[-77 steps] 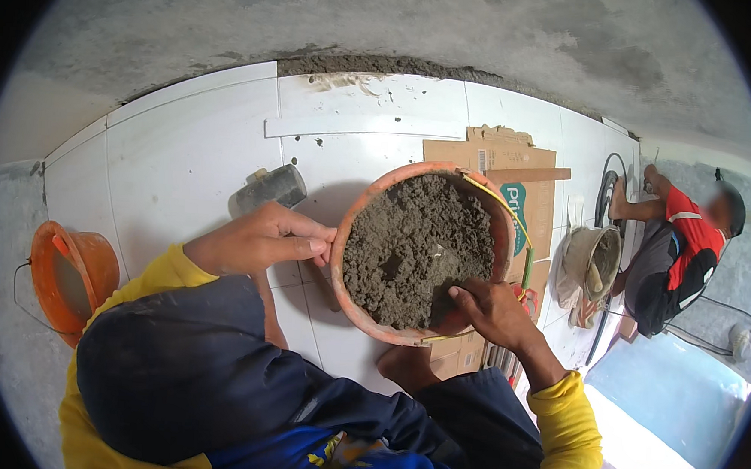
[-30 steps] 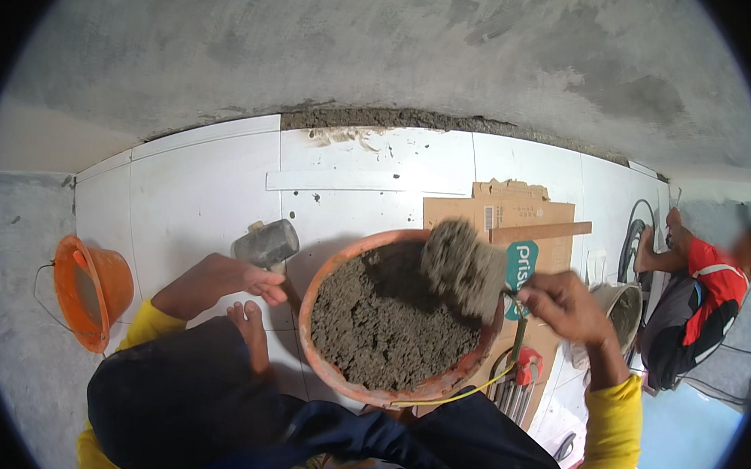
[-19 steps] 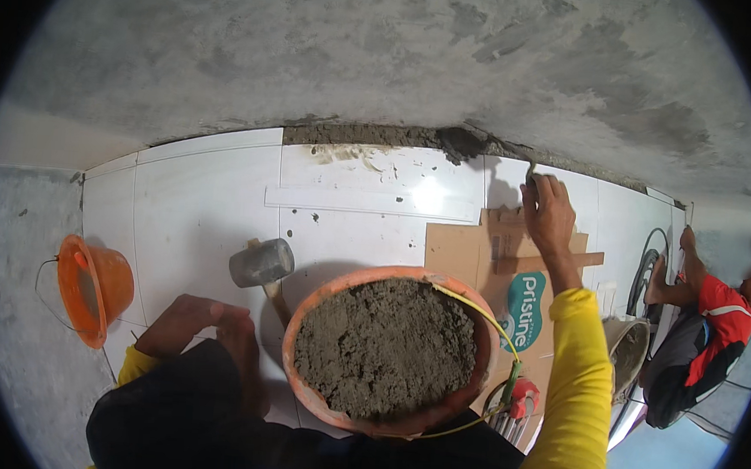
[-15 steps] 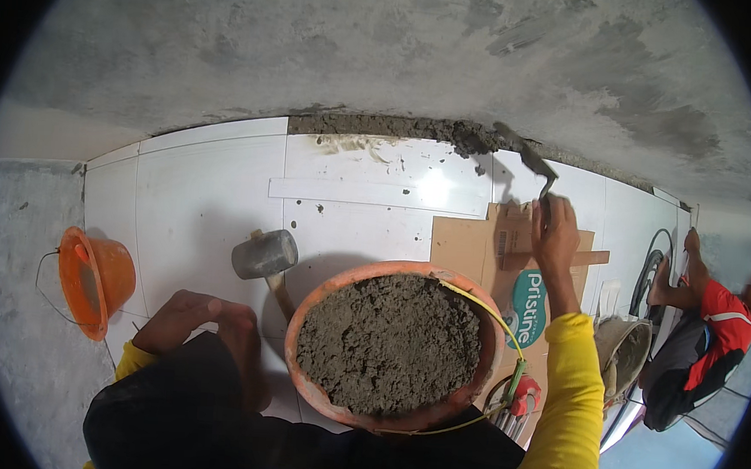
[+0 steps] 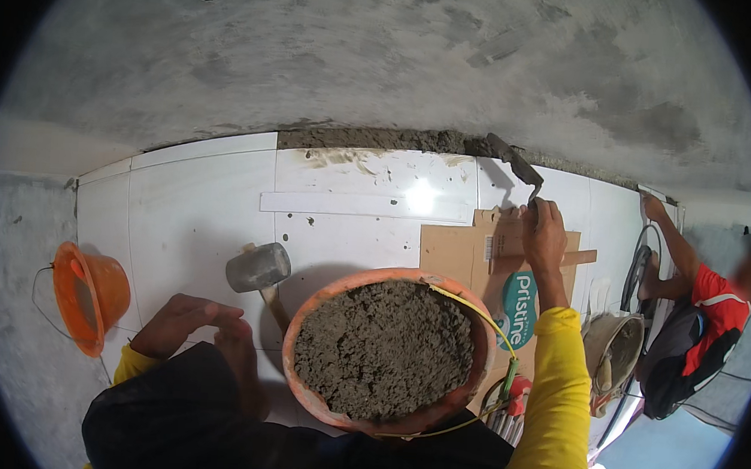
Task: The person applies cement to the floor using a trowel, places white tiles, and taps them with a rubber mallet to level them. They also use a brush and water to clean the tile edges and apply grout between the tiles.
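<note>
**Head view: mortar going in along the foot of the wall**

Head camera looks down on a grey plastered wall point(image 5: 386, 55) that fills the top half, with white floor tiles point(image 5: 196, 215) spread below it. Along the joint where tile meets wall runs a dark strip of wet mortar point(image 5: 373, 138). Nearer the person sits a round orange basin point(image 5: 473, 326), heaped with coarse grey mortar mix point(image 5: 383, 348). A flattened cardboard sheet point(image 5: 456, 252) lies just beyond it on the tiles. At the far right a co-worker in a red shirt point(image 5: 715, 311) crouches by the same wall. A smaller orange bucket point(image 5: 88, 294) lies tipped at the left. A rubber mallet point(image 5: 257, 268) rests on the tile between bucket and basin. The right hand point(image 5: 546, 236), in a yellow sleeve, is stretched out with its fingers wrapped tight round the handle of a trowel point(image 5: 516, 164), whose blade tip meets the mortar strip's right end. The left hand point(image 5: 185, 322) rests low by the knee, fingers loosely curled, holding nothing.
</note>
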Available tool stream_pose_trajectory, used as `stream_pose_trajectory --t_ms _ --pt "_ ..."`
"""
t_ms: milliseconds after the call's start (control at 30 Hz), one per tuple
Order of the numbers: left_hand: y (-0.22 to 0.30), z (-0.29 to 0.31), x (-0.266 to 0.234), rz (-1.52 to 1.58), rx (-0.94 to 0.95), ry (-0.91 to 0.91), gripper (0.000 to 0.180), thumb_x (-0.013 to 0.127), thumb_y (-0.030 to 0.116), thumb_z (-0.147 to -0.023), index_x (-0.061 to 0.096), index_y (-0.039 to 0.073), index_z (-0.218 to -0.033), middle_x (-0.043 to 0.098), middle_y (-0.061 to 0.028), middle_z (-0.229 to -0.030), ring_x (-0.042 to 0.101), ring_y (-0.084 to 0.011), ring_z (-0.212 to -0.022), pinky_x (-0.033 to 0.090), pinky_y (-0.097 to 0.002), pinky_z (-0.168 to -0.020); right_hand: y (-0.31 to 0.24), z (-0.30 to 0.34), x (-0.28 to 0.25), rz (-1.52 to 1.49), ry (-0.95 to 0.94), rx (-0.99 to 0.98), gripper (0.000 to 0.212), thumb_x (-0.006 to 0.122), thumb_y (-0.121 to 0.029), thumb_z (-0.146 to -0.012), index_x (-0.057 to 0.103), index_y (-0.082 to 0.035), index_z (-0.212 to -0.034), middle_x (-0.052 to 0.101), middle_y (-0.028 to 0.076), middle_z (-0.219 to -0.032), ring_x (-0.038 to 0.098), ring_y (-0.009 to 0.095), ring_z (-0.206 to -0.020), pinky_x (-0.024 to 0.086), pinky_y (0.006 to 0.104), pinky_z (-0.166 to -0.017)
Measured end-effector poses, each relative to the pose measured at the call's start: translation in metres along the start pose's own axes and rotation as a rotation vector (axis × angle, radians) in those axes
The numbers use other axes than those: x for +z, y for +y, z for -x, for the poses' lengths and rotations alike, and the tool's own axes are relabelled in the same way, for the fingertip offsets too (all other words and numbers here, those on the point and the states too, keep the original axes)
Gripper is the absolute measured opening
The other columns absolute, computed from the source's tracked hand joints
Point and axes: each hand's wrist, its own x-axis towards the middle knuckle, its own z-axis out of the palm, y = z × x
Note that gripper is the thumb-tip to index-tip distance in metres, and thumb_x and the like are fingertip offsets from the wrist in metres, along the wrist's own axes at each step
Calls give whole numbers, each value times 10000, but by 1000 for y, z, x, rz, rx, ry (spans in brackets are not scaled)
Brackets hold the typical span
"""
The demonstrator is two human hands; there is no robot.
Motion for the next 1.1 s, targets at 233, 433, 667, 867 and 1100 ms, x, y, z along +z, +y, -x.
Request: stream_pose_trajectory --t_ms 233,433,667,867,1100 --pt "-2 6 0 11 1 -12 504 545 385 -1144 751 -36 -1331 817 -143 -1173 736 -234 -1158 517 -395 -1082 -98 -26 -9 79 61 -328 295 768 -261 -954 720 -99 -1196 671 71 -1080 662 292 -1014 561 461 -815" --pt "-12 10 0 101 1 -16 465 553 341 -1150 758 -41 -1317 822 -120 -1168 734 -202 -1137 522 -361 -1052 -92 -50 -6 216 -10 -367 334 770 -264 -944 734 -108 -1237 668 69 -1098 662 289 -1035 553 443 -826" --pt "-13 17 -7 101 41 -10 444 557 322 -1154 757 -37 -1323 823 -130 -1170 744 -212 -1128 528 -359 -1043 -21 -4 -18 106 17 26 269 701 -287 -1040 733 -65 -1189 700 124 -1056 693 369 -985 571 513 -792" --pt "-17 15 -11 112 33 -18 435 558 323 -1154 765 -23 -1317 825 -127 -1157 747 -209 -1121 528 -363 -1052 -83 11 -14 -115 -253 10 326 612 -358 -1098 718 -59 -1174 713 215 -1099 724 449 -969 570 571 -811" --pt "-21 8 -17 87 103 -43 428 549 310 -1157 766 -25 -1310 826 -125 -1157 747 -205 -1104 535 -369 -1047 -26 0 -12 -3 -182 152 332 596 -349 -1104 694 -33 -1139 728 248 -1058 708 495 -961 562 583 -810"
